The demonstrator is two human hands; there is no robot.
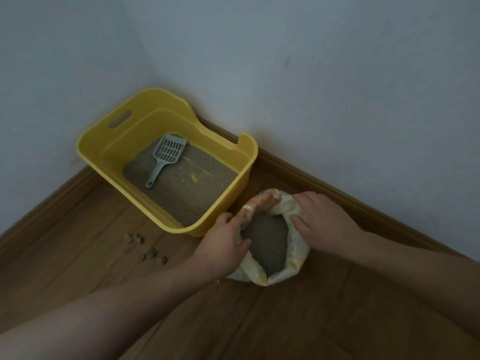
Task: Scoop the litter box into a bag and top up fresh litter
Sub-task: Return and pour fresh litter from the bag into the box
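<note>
A yellow litter box [104,152] sits in the room corner, its floor covered with grey-brown litter [187,188]. A grey slotted scoop [166,155] lies on the litter toward the back left. Right of the box stands an open cream and orange litter bag [296,253] filled with grey litter. My left hand [223,245] grips the bag's left rim, thumb inside the mouth. My right hand [319,219] holds the right rim, fingers curled over the edge.
Several small litter clumps [145,248] lie on the wooden floor [311,320] in front of the box. Pale walls with a wooden skirting board [363,203] close in the corner behind the box and bag.
</note>
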